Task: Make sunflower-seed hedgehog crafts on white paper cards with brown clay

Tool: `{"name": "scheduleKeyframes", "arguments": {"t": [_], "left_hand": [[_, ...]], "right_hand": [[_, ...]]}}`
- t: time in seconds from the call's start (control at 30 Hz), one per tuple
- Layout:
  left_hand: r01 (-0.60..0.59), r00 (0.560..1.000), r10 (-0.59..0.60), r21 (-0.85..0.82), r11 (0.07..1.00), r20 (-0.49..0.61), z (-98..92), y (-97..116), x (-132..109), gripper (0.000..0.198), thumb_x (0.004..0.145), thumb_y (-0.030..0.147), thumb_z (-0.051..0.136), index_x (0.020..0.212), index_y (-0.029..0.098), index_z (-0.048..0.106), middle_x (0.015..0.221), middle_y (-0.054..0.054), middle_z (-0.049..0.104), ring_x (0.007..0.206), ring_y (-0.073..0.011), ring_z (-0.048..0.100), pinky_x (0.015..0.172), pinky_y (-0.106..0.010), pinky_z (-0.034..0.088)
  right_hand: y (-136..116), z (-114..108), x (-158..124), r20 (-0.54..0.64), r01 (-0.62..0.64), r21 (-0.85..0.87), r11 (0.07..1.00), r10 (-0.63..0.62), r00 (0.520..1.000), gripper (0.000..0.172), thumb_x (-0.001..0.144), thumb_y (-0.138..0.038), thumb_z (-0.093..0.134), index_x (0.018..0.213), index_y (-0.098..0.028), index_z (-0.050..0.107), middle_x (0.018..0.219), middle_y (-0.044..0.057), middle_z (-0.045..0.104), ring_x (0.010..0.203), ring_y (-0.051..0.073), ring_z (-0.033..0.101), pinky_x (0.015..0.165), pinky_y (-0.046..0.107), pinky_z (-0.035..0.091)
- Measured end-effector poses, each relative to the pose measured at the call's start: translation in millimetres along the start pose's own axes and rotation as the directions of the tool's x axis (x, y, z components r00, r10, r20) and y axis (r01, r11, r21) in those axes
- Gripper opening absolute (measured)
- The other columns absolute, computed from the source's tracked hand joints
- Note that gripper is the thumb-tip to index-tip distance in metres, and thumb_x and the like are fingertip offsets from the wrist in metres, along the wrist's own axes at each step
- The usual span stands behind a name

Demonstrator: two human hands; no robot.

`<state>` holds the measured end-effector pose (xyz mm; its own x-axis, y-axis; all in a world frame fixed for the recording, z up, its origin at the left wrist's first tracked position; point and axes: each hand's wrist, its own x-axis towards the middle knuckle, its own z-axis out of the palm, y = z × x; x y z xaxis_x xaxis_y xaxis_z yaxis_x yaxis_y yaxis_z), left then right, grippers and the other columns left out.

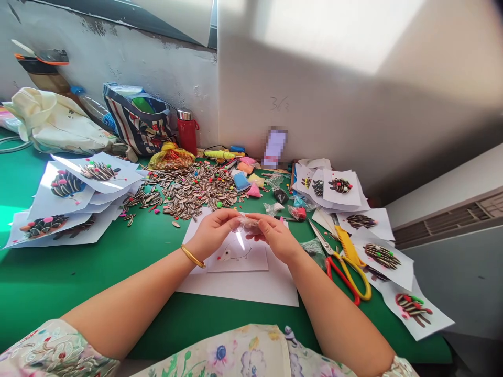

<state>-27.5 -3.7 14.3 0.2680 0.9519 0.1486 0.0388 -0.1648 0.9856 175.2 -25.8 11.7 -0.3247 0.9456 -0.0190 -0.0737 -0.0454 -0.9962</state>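
My left hand (222,230) and my right hand (273,233) meet over the middle of the table, both closed on a small clear plastic packet (248,225). Something brownish shows inside the packet, but I cannot make out what. Beneath my hands lies a small white card (251,261) with a hedgehog outline drawn on it, a red dot at its nose and an eye. The card rests on a larger white sheet (275,290). A gold bangle (192,256) circles my left wrist.
Striped sunflower seeds (188,188) are heaped behind my hands, beside coloured clay packets (241,181). Scissors (341,262) and a yellow utility knife (348,243) lie right. Seed-covered hedgehog cards (383,256) are stacked on both sides. A red bottle (186,132) and striped bag (137,120) stand behind.
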Motion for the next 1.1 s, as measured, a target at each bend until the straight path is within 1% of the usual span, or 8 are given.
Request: {"name": "scheduleKeyframes", "arguments": {"t": [0.13, 0.23, 0.33, 0.47, 0.6, 0.8, 0.97, 1.1], "left_hand": [[-0.06, 0.998, 0.059, -0.009, 0.998, -0.012, 2.3, -2.6, -2.0, 0.025, 0.08, 0.039, 0.072, 0.093, 0.02, 0.063, 0.087, -0.003, 0.068, 0.08, -0.0173, 0.065, 0.073, -0.032, 0.054], [-0.155, 0.987, 0.16, 0.131, 0.979, -0.03, 1.8, -4.3, -3.1, 0.017, 0.082, 0.033, 0.072, 0.088, 0.02, 0.062, 0.09, -0.004, 0.069, 0.086, -0.0176, 0.065, 0.074, -0.03, 0.053], [-0.291, 0.953, 0.303, 0.322, 0.901, 0.015, -0.4, -5.6, -3.7, 0.009, 0.085, 0.027, 0.068, 0.092, 0.022, 0.069, 0.098, -0.005, 0.072, 0.094, -0.0189, 0.066, 0.079, -0.032, 0.053], [-0.385, 0.91, 0.408, 0.509, 0.77, 0.072, -2.5, -7.1, -4.3, 0.021, 0.085, 0.024, 0.069, 0.106, 0.025, 0.072, 0.105, -0.004, 0.075, 0.097, -0.0207, 0.068, 0.088, -0.036, 0.053], [-0.375, 0.908, 0.411, 0.591, 0.714, 0.08, -1.9, -7.6, -5.6, 0.024, 0.085, 0.025, 0.07, 0.109, 0.023, 0.071, 0.102, -0.005, 0.076, 0.093, -0.0217, 0.07, 0.084, -0.035, 0.054], [-0.385, 0.911, 0.388, 0.627, 0.677, 0.14, 1.3, -4.7, -8.2, 0.015, 0.087, 0.027, 0.067, 0.101, 0.023, 0.069, 0.101, -0.004, 0.075, 0.091, -0.021, 0.069, 0.081, -0.032, 0.052], [-0.378, 0.92, 0.351, 0.639, 0.67, 0.177, 4.7, -3.7, -10.9, 0.016, 0.088, 0.031, 0.066, 0.1, 0.021, 0.067, 0.099, -0.004, 0.074, 0.089, -0.0205, 0.067, 0.079, -0.032, 0.049], [-0.326, 0.944, 0.273, 0.643, 0.693, 0.184, 4.3, -2.8, -9.7, 0.014, 0.087, 0.033, 0.066, 0.093, 0.021, 0.068, 0.091, -0.003, 0.073, 0.081, -0.0196, 0.065, 0.072, -0.031, 0.047]], "right_hand": [[-1.8, 1.5, 2.1, -0.127, -0.015, -0.022, 1.0, 0.012, 0.992, 0.038, 0.078, -0.047, 0.074, 0.106, -0.021, 0.071, 0.094, 0.005, 0.072, 0.078, 0.015, 0.064, 0.075, 0.033, 0.051], [-2.8, 2.5, 4.4, -0.225, -0.008, -0.017, 1.0, 0.004, 0.974, 0.04, 0.073, -0.045, 0.077, 0.103, -0.019, 0.069, 0.087, 0.003, 0.07, 0.074, 0.014, 0.061, 0.074, 0.033, 0.05], [-3.0, 3.1, 5.5, -0.259, -0.012, -0.024, 1.0, 0.005, 0.966, 0.037, 0.073, -0.044, 0.077, 0.097, -0.02, 0.063, 0.085, 0.002, 0.068, 0.074, 0.015, 0.061, 0.073, 0.033, 0.05], [-2.1, 3.0, 5.0, -0.251, -0.006, -0.088, 0.996, -0.016, 0.968, 0.033, 0.074, -0.045, 0.075, 0.09, -0.021, 0.057, 0.079, -0.001, 0.065, 0.072, 0.015, 0.061, 0.071, 0.032, 0.049], [-0.4, 2.9, 4.2, -0.242, 0.015, -0.161, 0.987, -0.054, 0.969, 0.029, 0.075, -0.041, 0.074, 0.086, -0.021, 0.057, 0.076, -0.001, 0.063, 0.071, 0.015, 0.059, 0.069, 0.031, 0.047], [0.5, 6.7, 5.0, -0.237, 0.028, -0.197, 0.98, -0.075, 0.969, 0.025, 0.073, -0.038, 0.073, 0.081, -0.022, 0.057, 0.073, -0.002, 0.061, 0.069, 0.015, 0.058, 0.066, 0.03, 0.046], [2.3, 9.7, 5.5, -0.216, 0.035, -0.23, 0.973, -0.086, 0.973, 0.023, 0.075, -0.039, 0.069, 0.077, -0.022, 0.054, 0.069, -0.003, 0.06, 0.065, 0.015, 0.057, 0.063, 0.029, 0.046], [6.0, 5.9, 4.8, -0.13, 0.034, -0.261, 0.965, -0.07, 0.989, 0.017, 0.083, -0.038, 0.061, 0.081, -0.022, 0.053, 0.071, -0.002, 0.06, 0.067, 0.015, 0.059, 0.064, 0.03, 0.048]]}}
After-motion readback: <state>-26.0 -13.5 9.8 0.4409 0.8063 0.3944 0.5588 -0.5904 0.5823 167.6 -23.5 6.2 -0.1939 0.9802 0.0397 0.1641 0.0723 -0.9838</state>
